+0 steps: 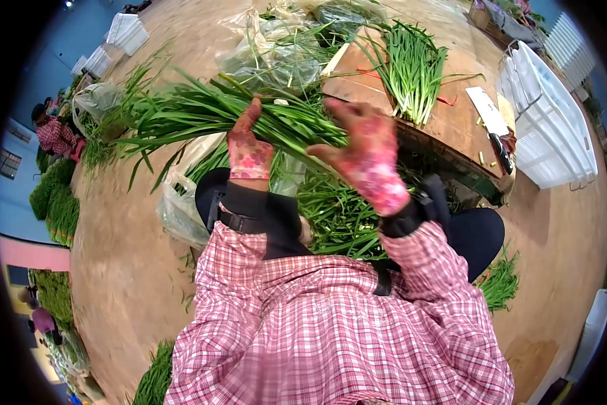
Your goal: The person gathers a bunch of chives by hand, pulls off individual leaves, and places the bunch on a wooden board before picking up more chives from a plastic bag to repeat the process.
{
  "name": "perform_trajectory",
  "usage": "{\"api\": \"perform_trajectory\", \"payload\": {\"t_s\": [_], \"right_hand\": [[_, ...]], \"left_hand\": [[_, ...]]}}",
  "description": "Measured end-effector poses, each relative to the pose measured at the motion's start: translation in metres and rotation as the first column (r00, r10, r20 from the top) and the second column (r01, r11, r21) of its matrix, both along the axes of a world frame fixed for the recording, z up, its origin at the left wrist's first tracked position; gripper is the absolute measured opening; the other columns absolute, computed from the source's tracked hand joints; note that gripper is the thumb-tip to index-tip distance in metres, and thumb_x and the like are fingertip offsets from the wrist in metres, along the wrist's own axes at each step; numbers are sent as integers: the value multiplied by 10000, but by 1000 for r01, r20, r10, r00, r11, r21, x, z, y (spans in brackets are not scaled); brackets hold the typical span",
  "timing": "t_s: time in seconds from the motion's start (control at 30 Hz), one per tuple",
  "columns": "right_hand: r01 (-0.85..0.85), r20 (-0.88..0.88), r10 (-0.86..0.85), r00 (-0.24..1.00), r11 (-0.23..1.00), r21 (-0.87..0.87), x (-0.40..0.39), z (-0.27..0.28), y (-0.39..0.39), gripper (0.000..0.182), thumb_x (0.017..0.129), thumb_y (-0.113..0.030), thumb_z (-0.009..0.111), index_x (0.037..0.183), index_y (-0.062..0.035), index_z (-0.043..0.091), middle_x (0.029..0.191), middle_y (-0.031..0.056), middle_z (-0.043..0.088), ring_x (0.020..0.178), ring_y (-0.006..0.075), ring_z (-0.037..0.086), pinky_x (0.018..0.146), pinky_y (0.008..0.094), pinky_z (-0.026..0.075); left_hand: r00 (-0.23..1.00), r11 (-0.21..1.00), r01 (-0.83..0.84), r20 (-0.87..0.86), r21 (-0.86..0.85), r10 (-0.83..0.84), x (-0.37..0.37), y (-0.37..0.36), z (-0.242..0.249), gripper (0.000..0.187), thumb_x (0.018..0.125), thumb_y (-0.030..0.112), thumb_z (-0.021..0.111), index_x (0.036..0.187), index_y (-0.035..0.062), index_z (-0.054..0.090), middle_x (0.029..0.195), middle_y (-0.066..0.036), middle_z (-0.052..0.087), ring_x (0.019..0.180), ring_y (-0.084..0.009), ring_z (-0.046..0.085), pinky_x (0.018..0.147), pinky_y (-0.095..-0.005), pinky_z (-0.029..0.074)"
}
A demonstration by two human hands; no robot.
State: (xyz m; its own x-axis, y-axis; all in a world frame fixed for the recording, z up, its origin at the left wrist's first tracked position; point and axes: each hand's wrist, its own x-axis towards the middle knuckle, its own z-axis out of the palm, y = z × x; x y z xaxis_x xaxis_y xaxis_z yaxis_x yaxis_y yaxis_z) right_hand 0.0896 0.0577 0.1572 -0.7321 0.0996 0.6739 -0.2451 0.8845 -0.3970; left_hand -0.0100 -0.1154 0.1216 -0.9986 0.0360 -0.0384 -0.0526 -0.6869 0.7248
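Note:
My left hand (251,145), in a pink flowered fingerless glove, is wrapped round a thick bunch of garlic chives (189,111). The leaves spread to the left and the stem ends point right. Beside the stem ends, my right hand (367,152) has its thumb and fingers spread, slightly blurred; it wears a matching glove. Another chive bunch (415,71) lies on the wooden board (459,131), over a red tie (445,100). A broad-bladed knife (487,111) with a black handle rests at the board's right side, among small cut stem pieces.
Loose greens (337,216) are heaped between my legs. Clear plastic bags (263,64) with greens lie ahead, and another bag (182,209) sits by my left knee. White crates (550,125) stand right of the board. People (50,131) are at the far left.

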Motion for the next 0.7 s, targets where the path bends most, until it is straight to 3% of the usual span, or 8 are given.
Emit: {"api": "perform_trajectory", "payload": {"t_s": [0.13,0.2,0.33,0.4,0.5,0.57,0.63,0.7], "right_hand": [[-311,-260,266,928,939,-149,-31,-30,10,111,763,-107,723,866,-115,681,912,15,664,815,225,611,693,330,480],[-356,-199,401,894,366,-860,-15,-28,18,47,857,-78,658,899,-58,649,841,18,673,684,129,596,619,242,464],[-60,7,518,855,112,-992,10,-34,67,94,911,-110,598,965,-33,598,720,1,615,506,44,454,455,177,333],[73,152,390,908,211,-975,26,-41,102,107,905,-139,612,938,-37,603,696,-14,599,489,39,443,436,174,317],[173,620,117,776,906,-387,35,-78,154,256,853,-208,675,1094,-126,648,796,42,669,645,185,610,593,302,492],[15,447,20,894,997,-74,37,-62,119,450,800,-228,720,1238,-239,615,1148,122,647,1029,337,617,913,409,489],[-186,238,187,953,982,-29,16,-22,66,490,738,-168,757,1205,-229,621,1145,143,616,1063,339,578,890,418,485],[-198,48,193,980,972,129,3,-8,25,406,714,-153,758,1106,-195,661,1012,123,626,951,320,588,779,420,490]], "left_hand": [[1000,994,-26,5,-103,26,-6,0,-6,316,957,144,539,1230,-8,586,1118,-99,648,979,-191,638,857,-308,521],[993,999,-43,108,21,41,0,-4,10,303,949,154,557,1209,4,603,1107,-97,652,962,-200,643,859,-313,523],[1000,999,17,2,43,-17,-23,-32,-14,271,875,163,666,1095,6,636,1038,-102,662,904,-250,652,849,-406,537],[995,987,-31,101,160,15,-32,-44,-15,274,870,175,673,1092,20,631,1040,-103,665,926,-254,657,859,-421,538],[991,987,-90,112,134,75,-35,-54,-12,274,877,192,669,1089,23,633,1055,-91,661,917,-240,658,859,-407,539],[994,989,-43,108,139,28,-31,-47,-10,285,884,195,662,1109,23,631,1052,-80,661,904,-219,659,803,-367,547],[994,989,-20,-108,-144,4,-34,-44,-29,304,898,188,643,1157,31,627,1047,-59,657,824,-162,651,628,-267,520],[982,999,-43,183,26,37,-14,-16,3,302,896,160,639,1173,41,631,1019,-49,657,734,-131,621,524,-216,447]]}}
